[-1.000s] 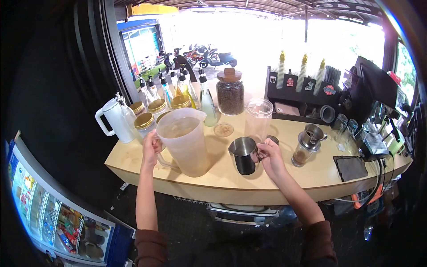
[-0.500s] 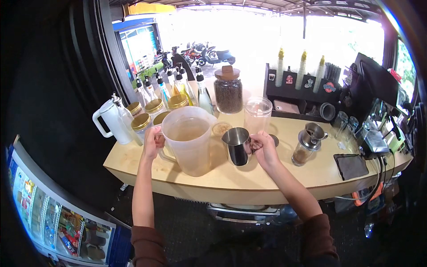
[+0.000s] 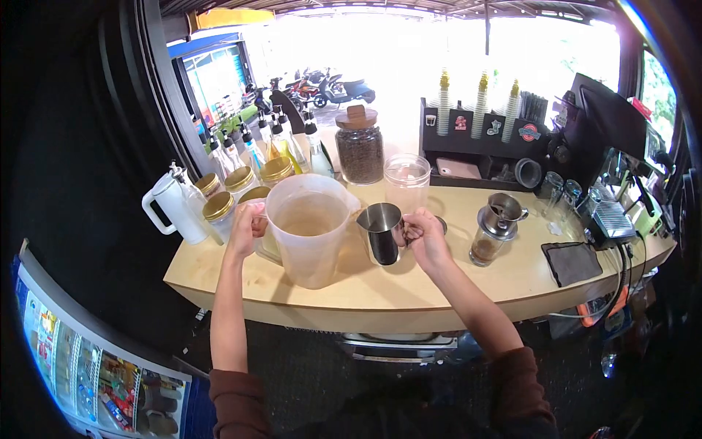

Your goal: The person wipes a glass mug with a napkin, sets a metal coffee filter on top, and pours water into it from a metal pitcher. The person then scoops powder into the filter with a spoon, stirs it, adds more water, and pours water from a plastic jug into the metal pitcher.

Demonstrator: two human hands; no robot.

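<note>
My left hand (image 3: 247, 230) is closed round the handle of a large translucent plastic pitcher (image 3: 311, 245), which holds a cloudy, pale brown liquid. My right hand (image 3: 426, 233) grips the handle of a steel frothing jug (image 3: 383, 235), just right of the pitcher and close to its spout. The jug looks upright, and what it holds cannot be made out. Behind it is a clear plastic jar (image 3: 406, 183). Further right, a metal drip filter (image 3: 500, 216) sits on a glass with brown liquid (image 3: 485, 248).
Gold-lidded jars (image 3: 239, 178), pump bottles (image 3: 281, 139) and a white jug (image 3: 175, 207) line the back left. A jar of coffee beans (image 3: 360, 154) stands mid-counter. On the right are a black cup organizer (image 3: 475, 140), a dark cloth (image 3: 572, 264) and a small machine (image 3: 611, 219).
The steel jug in my right hand has moved left and slightly up, closer to the pitcher's spout. The pitcher has shifted slightly right relative to the jars. The whole view has also shifted.
</note>
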